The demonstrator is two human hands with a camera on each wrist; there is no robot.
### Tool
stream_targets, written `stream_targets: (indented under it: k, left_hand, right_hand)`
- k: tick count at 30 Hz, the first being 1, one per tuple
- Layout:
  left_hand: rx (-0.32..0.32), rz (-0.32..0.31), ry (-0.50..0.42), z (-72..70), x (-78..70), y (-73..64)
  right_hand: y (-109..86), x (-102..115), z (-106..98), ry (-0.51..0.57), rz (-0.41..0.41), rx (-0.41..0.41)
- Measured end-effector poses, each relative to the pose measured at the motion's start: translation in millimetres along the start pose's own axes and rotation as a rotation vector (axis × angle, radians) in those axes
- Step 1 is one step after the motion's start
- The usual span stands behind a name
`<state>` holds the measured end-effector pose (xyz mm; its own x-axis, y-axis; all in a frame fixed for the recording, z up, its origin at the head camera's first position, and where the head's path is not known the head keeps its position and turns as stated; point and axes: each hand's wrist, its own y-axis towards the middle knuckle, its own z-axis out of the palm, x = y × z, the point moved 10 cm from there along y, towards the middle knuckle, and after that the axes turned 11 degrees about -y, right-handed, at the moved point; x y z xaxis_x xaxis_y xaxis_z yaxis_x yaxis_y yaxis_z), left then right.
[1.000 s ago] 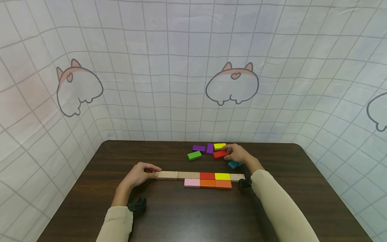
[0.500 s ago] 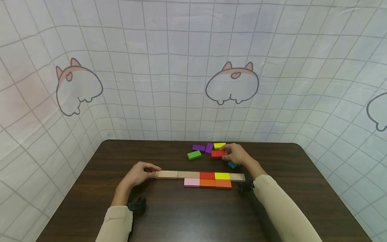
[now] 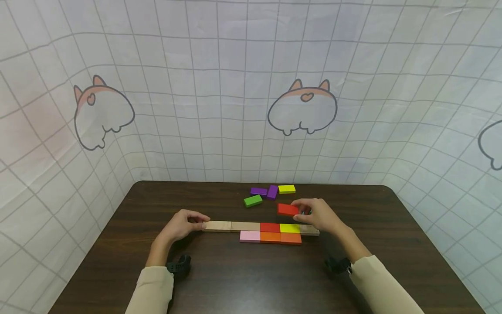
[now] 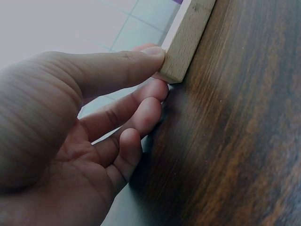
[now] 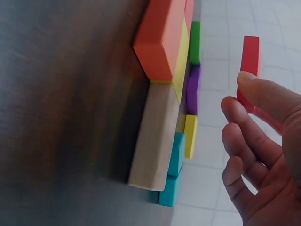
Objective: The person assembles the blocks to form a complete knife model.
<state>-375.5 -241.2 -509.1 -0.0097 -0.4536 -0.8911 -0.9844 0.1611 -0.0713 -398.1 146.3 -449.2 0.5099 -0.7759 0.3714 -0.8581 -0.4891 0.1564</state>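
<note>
Red block [image 3: 287,209], long axis roughly left-right, pinched in right-hand fingers [image 3: 305,202]

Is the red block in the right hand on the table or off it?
Off: in the right wrist view, the right hand pinches the red block clear of the table, backdrop behind it.

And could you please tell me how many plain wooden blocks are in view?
3, all in the long row: the leftmost block pinched by the left hand, the block beside it, and the rightmost block past the yellow block.
</note>
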Motion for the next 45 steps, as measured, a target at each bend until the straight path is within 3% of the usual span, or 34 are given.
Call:
stream_targets:
  k: [8, 18, 24, 31, 45]
  left_hand:
    - [-0.007, -0.007, 0.009, -1.1, -0.7, 0.1]
    - [-0.007, -0.004, 0.008, -1.9, -1.7, -0.8]
    - [-0.014, -0.011, 0.005, -2.5, -0.1, -1.0]
    - [-0.008, -0.011, 0.004, -1.9, 0.3, -1.2]
    - [-0.012, -0.011, 0.01, -1.1, -0.9, -0.5]
  right_hand:
    - [-29.8, 15, 6, 0.03, -0.024, 0.024]
    - [-51.2, 43, 32, 0.049, -0.065, 0.112]
    - [-52.5, 59, 50, 0.028, -0.077, 0.171]
    - [-48.8, 72, 57, -0.001, -0.102, 0.168]
    - [-35.4, 83, 67, -0.04, -0.042, 0.215]
